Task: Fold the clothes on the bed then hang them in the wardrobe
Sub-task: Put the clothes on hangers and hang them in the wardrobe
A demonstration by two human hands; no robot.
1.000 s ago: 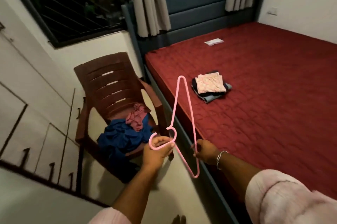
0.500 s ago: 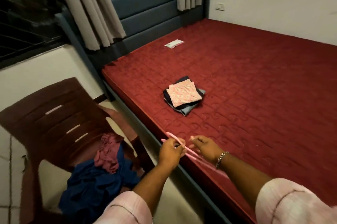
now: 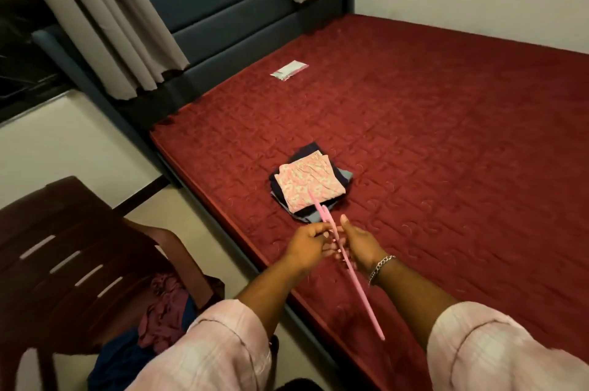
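The person is now holding the thin pink plastic hanger (image 3: 347, 266) edge-on between both hands, just short of the small folded stack of clothes (image 3: 310, 188), which is lying on the dark red quilted mattress (image 3: 446, 151) near its left edge. A second ago the hanger was standing upright and face-on beside the bed, hook in the left hand; since then it has been swung flat and carried in over the mattress edge, its far tip now overlapping the stack's pink floral top piece. The left hand (image 3: 307, 242) is curling its fingers around the hanger's middle, and the right hand (image 3: 358, 242), bracelet at the wrist, is pinching the same stretch from the other side. Folding looks finished for this stack, so hanging is probably starting. Left of the mattress, the brown plastic chair (image 3: 63, 250) is still holding crumpled maroon and blue garments (image 3: 165, 311).
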